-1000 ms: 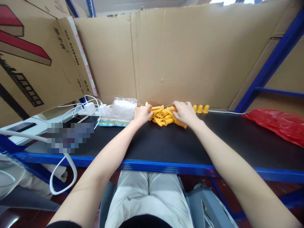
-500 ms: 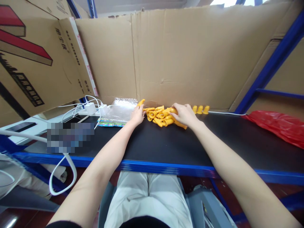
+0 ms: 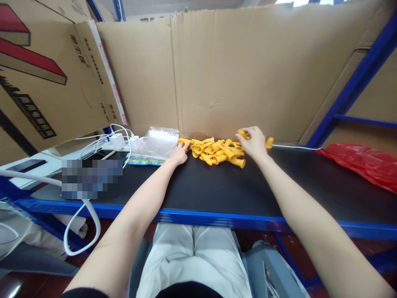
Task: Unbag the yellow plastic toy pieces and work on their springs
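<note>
A heap of small yellow cone-shaped pieces (image 3: pixel 217 152) lies at the back of the black shelf top (image 3: pixel 217 186). My right hand (image 3: pixel 254 142) is raised just right of the heap, its fingers pinched on one yellow piece (image 3: pixel 242 133). Behind it a yellow piece (image 3: pixel 269 142) stands against the cardboard wall. My left hand (image 3: pixel 179 153) rests at the heap's left edge, fingers curled on a yellow piece (image 3: pixel 183 141).
A clear plastic bag (image 3: pixel 158 144) lies left of the heap. White chargers and cables (image 3: pixel 119 142) sit further left. A red plastic bag (image 3: pixel 362 162) is at the right. Cardboard sheets (image 3: pixel 235 74) wall the back; a blue shelf edge (image 3: pixel 217 217) runs in front.
My right hand lifted one yellow piece out of the heap and moved it right toward the standing pieces. My left hand slid to the heap's left edge.
</note>
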{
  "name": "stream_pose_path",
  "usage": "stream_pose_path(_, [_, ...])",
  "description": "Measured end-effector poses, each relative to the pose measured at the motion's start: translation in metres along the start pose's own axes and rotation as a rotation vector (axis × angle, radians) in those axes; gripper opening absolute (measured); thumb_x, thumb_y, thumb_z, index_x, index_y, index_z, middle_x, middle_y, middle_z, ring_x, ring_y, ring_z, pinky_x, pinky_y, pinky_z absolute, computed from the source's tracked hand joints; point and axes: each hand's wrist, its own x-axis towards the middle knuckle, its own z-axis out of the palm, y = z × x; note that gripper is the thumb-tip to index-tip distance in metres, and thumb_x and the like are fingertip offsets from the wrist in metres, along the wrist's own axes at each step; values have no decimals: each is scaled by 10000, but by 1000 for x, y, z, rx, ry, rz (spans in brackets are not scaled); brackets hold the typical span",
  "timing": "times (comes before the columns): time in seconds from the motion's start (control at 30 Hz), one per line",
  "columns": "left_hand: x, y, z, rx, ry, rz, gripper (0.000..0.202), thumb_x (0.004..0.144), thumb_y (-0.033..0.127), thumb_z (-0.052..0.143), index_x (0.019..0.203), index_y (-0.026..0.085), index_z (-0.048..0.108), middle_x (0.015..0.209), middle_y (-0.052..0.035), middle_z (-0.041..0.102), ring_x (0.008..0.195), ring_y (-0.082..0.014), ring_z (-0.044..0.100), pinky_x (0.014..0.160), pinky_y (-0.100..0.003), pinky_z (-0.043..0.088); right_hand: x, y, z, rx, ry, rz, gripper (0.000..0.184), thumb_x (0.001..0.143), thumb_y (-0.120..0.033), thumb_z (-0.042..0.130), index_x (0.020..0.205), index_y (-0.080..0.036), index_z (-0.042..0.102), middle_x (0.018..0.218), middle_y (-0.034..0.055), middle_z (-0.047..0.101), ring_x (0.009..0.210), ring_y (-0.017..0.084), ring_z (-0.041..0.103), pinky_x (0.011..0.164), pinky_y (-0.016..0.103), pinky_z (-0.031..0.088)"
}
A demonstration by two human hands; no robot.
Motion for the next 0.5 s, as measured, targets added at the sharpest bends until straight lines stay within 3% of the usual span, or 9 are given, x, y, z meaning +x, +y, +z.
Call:
stream_pose_path(0.07, [1, 1, 0, -23, 21, -33, 736, 751, 81, 462, 1459, 241, 338, 1463, -130, 367, 1327, -293, 390, 1072, -417, 366, 2, 25, 2, 11, 77, 133, 330, 808, -432, 560, 964, -159, 660, 971, 122, 618, 880, 245, 571, 833, 413, 445])
stream_pose_path(0.13, [1, 1, 0, -51, 43, -71, 706, 758, 76, 455, 1439, 248, 385, 1421, -122, 416, 1299, -280, 427, 1062, -388, 379, 0, 49, 2, -4, 74, 265, 316, 776, -411, 597, 932, -147, 674, 914, 120, 624, 889, 253, 568, 851, 413, 451])
stream_pose_path(0.3, [2, 6, -2, -94, 161, -122, 565, 793, 81, 434, 1330, 221, 539, 1253, -121, 544, 1149, -253, 544, 1025, -362, 409, -15, 87, -1, -83, -136, 592, 264, 791, -380, 610, 941, -170, 667, 978, 116, 658, 935, 250, 605, 866, 393, 461])
stream_pose_path(0.4, [1, 10, -6, -97, 224, -169, 445, 834, 132, 436, 1240, 187, 612, 1163, -137, 573, 1080, -246, 581, 984, -356, 437, -22, 97, 0, -149, -267, 693, 181, 770, -337, 642, 872, -188, 658, 977, 97, 673, 978, 250, 615, 861, 381, 465])
stream_pose_path(0.5, [1, 13, -9, -102, 285, -172, 392, 860, 156, 424, 1186, 161, 641, 1131, -143, 583, 1072, -235, 588, 965, -335, 446, -23, 100, 1, -205, -314, 749, 115, 730, -274, 671, 774, -170, 650, 941, 113, 676, 966, 264, 628, 821, 373, 473])
